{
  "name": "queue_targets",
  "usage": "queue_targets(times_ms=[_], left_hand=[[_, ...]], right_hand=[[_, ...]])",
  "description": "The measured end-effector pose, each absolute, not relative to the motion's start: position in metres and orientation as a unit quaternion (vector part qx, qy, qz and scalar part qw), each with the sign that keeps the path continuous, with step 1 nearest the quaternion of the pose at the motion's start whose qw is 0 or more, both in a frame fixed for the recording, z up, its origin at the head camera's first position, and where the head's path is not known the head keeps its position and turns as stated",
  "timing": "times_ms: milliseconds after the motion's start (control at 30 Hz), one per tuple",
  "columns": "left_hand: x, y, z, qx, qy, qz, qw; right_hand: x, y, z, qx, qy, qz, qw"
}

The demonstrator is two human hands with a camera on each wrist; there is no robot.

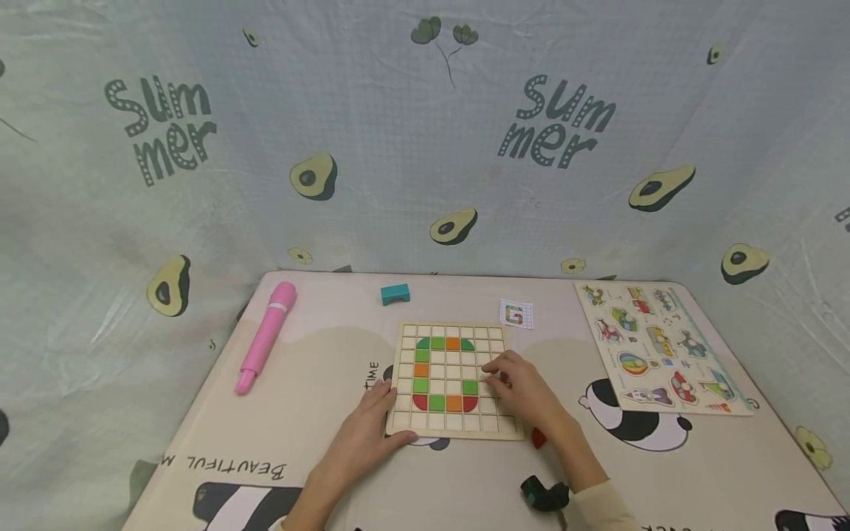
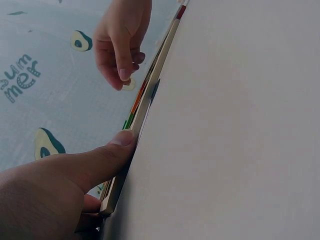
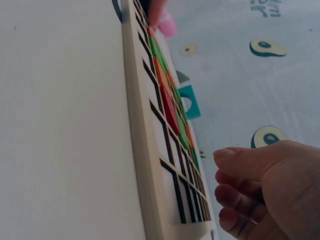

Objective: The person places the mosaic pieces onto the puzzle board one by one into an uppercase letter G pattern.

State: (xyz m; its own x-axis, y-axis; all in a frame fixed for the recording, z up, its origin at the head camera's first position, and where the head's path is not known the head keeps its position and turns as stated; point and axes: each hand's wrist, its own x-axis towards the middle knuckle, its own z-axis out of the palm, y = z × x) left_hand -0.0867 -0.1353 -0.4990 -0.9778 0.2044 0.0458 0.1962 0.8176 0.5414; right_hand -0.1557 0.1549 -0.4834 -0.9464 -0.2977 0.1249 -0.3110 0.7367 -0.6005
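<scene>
A square wooden grid board (image 1: 488, 424) lies flat, with green, orange and red tiles (image 1: 437, 403) set in several of its cells. At its near left corner my left hand (image 1: 364, 431) grips the board, thumb along the front edge and fingers against the left side. My right hand (image 1: 527, 391) hovers over the board's right side, fingers loosely bent. Between its thumb and index finger I see no piece in the right wrist view, where the hand (image 3: 280, 187) stands apart from the board. Beside the right forearm lies a red piece (image 1: 539, 438), partly hidden.
Behind the board are a small pattern card (image 1: 516, 314) and a teal arch block (image 1: 395, 294). A pink stick-shaped object (image 1: 267, 335) lies at left. A picture puzzle board (image 1: 664, 350) lies at right. Near the right sleeve is a dark curved object (image 1: 544, 494).
</scene>
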Motion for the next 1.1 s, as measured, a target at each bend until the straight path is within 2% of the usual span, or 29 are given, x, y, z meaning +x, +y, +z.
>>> queue_targets(times_ms=[1100], left_hand=[[-0.086, -0.135, -0.499, 0.106, 0.955, 0.279, -0.003]], right_hand=[[-0.138, 0.228, -0.486, 0.108, -0.954, 0.276, -0.046]])
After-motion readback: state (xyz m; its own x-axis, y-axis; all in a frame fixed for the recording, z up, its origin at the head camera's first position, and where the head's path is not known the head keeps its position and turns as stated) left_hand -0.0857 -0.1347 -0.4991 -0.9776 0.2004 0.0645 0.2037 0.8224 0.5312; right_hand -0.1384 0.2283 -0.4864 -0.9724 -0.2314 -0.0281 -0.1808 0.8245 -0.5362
